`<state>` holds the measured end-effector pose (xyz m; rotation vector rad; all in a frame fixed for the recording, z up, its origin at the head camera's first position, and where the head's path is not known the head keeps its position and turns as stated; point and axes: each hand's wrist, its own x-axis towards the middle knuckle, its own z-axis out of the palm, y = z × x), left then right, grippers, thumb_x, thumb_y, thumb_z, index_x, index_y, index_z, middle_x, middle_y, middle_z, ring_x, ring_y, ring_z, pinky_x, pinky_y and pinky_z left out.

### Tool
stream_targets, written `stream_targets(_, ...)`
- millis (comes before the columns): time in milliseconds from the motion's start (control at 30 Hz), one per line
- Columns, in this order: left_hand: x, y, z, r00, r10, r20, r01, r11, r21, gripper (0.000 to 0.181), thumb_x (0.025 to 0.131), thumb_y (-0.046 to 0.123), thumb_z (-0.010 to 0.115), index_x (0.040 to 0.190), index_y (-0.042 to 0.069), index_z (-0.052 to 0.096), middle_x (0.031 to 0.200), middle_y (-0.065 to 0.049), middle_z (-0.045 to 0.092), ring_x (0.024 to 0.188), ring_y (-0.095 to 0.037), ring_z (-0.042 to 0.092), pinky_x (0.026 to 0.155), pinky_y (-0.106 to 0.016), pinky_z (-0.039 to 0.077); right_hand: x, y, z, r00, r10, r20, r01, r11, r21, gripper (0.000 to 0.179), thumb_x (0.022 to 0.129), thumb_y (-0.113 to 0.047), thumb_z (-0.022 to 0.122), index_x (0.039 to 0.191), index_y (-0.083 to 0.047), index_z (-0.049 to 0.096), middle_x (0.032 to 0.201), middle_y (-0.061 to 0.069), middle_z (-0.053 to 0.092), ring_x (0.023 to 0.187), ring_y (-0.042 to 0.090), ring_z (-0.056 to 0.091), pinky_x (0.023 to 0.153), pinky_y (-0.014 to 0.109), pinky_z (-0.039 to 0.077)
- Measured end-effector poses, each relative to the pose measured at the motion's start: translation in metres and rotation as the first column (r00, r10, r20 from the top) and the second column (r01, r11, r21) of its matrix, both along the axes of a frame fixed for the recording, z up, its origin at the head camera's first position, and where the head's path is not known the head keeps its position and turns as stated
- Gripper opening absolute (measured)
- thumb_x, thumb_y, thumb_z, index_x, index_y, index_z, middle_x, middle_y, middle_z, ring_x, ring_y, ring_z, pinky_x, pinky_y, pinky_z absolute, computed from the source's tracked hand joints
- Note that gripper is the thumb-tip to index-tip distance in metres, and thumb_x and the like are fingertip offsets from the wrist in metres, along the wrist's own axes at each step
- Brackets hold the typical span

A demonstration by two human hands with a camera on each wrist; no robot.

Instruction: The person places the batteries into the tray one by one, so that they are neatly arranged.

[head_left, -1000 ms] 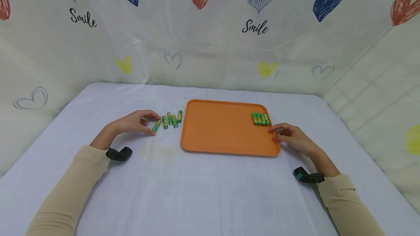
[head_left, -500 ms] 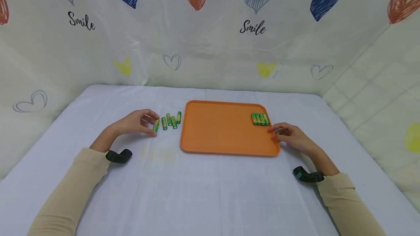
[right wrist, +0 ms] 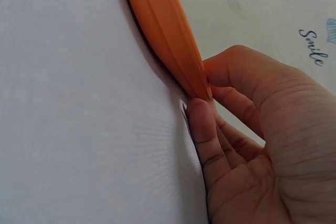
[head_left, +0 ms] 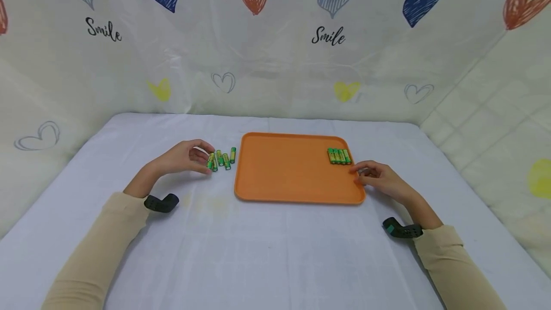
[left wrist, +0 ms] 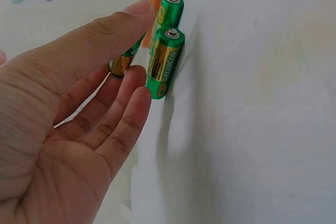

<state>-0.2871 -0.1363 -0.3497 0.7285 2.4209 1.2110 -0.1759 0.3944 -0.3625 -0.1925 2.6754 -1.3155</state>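
The left hand (head_left: 185, 158) pinches one battery (head_left: 211, 160) in bent fingers, beside the tray (head_left: 284, 171). The right hand (head_left: 383, 181) pinches the tray's edge. This looks like picking up; next probably needs a gentle lift.

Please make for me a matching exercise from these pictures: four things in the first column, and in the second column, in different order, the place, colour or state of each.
Column one
1. Left hand
2. Right hand
3. Tray
4. Row of batteries

Column two
A. Orange, between the two hands
B. Mostly green, lying side by side on an orange surface
C. At the tray's right rim, touching it
D. Pinching a single battery

Right pairs: 1-D, 2-C, 3-A, 4-B
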Motion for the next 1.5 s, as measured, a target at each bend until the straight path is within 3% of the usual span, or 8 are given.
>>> stream_targets(333,-0.002,0.02,0.008,0.999,-0.04,-0.022,0.04,0.999,0.03,0.062,0.068,0.023,0.083,0.119,0.007,0.053,0.116,-0.011,0.058,0.097,-0.02,0.06,0.082,-0.02,0.05,-0.001,0.002,0.0,1.0,-0.006,-0.008,0.006,1.0,0.005,0.037,0.088,-0.028,0.065,0.118,-0.009,0.058,0.118,0.006,0.06,0.092,0.011,0.054,0.076,0.021,0.046)
stream_targets(567,0.0,0.036,0.01,0.995,-0.093,-0.043,0.095,0.995,0.036,0.06,0.068,0.022,0.083,0.118,0.005,0.054,0.115,-0.011,0.058,0.098,-0.021,0.059,0.085,-0.028,0.051,0.001,0.0,0.0,1.0,-0.002,-0.009,0.001,1.0,-0.009,0.036,0.088,-0.024,0.065,0.118,-0.007,0.058,0.12,0.012,0.059,0.092,0.012,0.053,0.077,0.021,0.045)
stream_targets(967,-0.006,0.075,0.014,0.987,-0.149,-0.053,0.151,0.988,0.042,0.059,0.068,0.021,0.083,0.117,0.006,0.054,0.117,-0.01,0.058,0.099,-0.022,0.06,0.089,-0.035,0.051,0.003,-0.002,0.002,1.0,-0.011,-0.003,0.01,0.999,-0.034,0.036,0.087,-0.023,0.066,0.118,-0.007,0.059,0.121,0.013,0.059,0.093,0.013,0.052,0.077,0.021,0.045)
stream_targets(1500,-0.01,0.127,0.013,0.971,-0.226,-0.074,0.235,0.961,0.143,0.055,0.069,0.022,0.083,0.115,0.008,0.056,0.118,-0.006,0.057,0.102,-0.019,0.06,0.089,-0.029,0.051,0.003,-0.001,0.002,1.0,-0.029,-0.009,0.028,0.999,-0.022,0.032,0.087,-0.02,0.066,0.116,-0.007,0.06,0.12,0.012,0.059,0.091,0.015,0.052,0.076,0.022,0.045)
